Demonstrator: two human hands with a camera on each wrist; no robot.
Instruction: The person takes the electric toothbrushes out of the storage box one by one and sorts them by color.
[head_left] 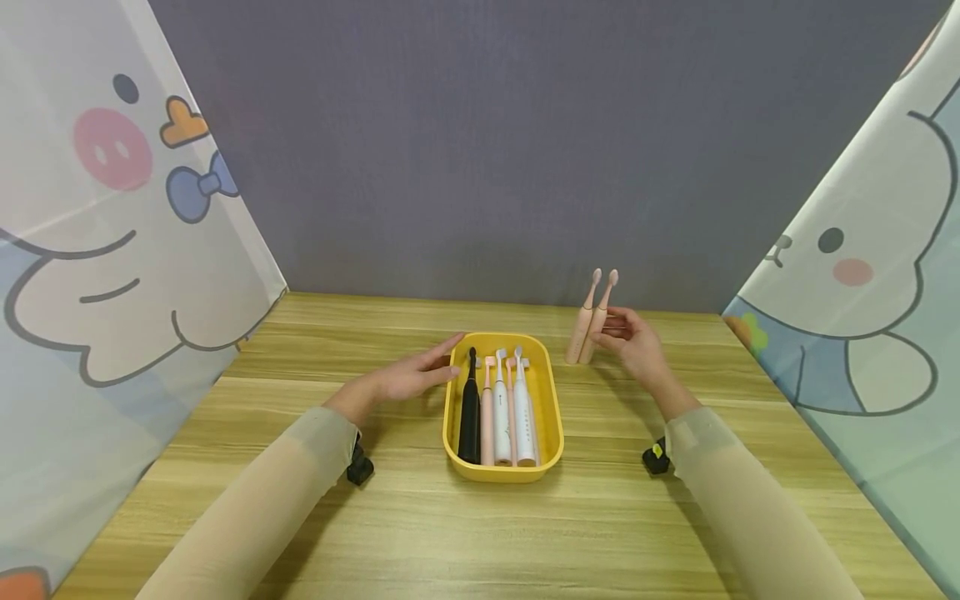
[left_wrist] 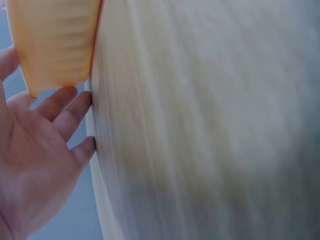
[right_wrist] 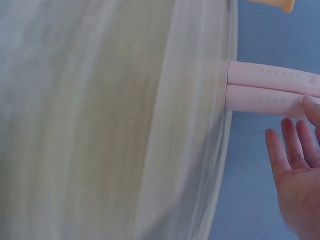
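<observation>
Pink electric toothbrushes (head_left: 592, 320), two, upright on table (head_left: 375, 517), touching fingertips of spread right hand (head_left: 630, 340). Left hand (head_left: 412, 375), fingers straight, rests beside yellow tray (head_left: 452, 400).

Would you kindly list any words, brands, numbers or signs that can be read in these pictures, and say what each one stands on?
No text can be read in any view.
White toothbrushes in the yellow tray: small dark marks on the handles, too small to read.
Pink toothbrushes standing by the right hand: a row of dots and a round button mark, no letters.
Side curtains: cartoon animal drawings only, no words.
</observation>
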